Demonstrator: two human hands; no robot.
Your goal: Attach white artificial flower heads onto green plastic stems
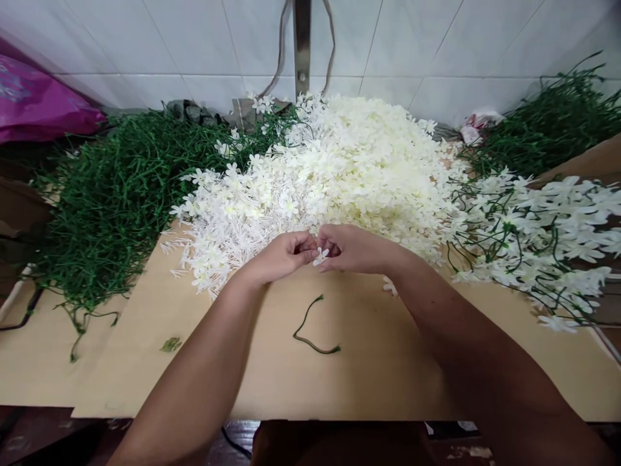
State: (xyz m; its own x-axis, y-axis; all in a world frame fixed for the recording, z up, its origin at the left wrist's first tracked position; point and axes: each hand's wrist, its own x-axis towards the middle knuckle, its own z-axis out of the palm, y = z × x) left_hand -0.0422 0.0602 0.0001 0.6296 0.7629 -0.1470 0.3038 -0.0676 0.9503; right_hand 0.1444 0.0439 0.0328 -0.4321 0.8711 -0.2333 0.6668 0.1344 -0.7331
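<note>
My left hand [291,252] and my right hand [359,249] meet at the front edge of a heap of white artificial flowers [378,155]. Between their fingertips is a single small white flower [321,257], its petals facing up. Both hands are closed in a pinch at this flower; the curled fingers hide whatever lies behind it. Just below them, a bent green plastic stem [310,343] lies by itself on the cardboard [378,382].
Loose green stems [116,188] are piled at left, with another stem pile [557,123] at far right. Flowers joined to stems [543,239] lie at right. A pink bag [39,103] sits back left. Behind stands a tiled wall [412,39] with a metal post [303,52].
</note>
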